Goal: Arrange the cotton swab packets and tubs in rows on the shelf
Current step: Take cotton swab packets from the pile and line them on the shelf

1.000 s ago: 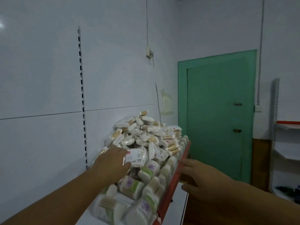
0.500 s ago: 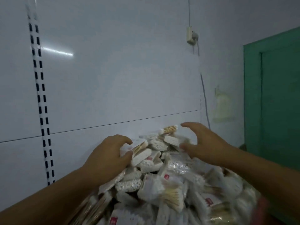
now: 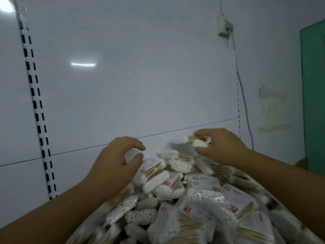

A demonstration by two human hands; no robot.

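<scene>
Faces a loose pile of cotton swab packets [image 3: 184, 199], heaped against the white back panel [image 3: 131, 85] of the shelving and filling the lower part of the view, with the shelf board itself hidden beneath. Reaches over the top of the heap with both bare forearms. Pinches one packet [image 3: 191, 140] between the thumb and curled fingers of the right hand [image 3: 221, 147], raised just clear of the peak and close to the panel, with wooden sticks and white tips visible through the clear wrapper. Holds the left hand [image 3: 114, 162] at the left side of the peak, fingers bent into a claw, thumb just beside the topmost lying packets, with a gap up to the forefinger. Cannot tell whether anything is gripped there, owing to blur of white wrapper on white panel. Lower down, a jumble of packets at all angles, some with small red labels, many blurred toward the bottom edge. To the left, a slotted upright [image 3: 37, 111] on the panel. Up at the right, a wall socket [image 3: 224, 26] with a cable [image 3: 244, 95] hanging down the wall. At the far right edge, part of a green door [image 3: 313, 94].
</scene>
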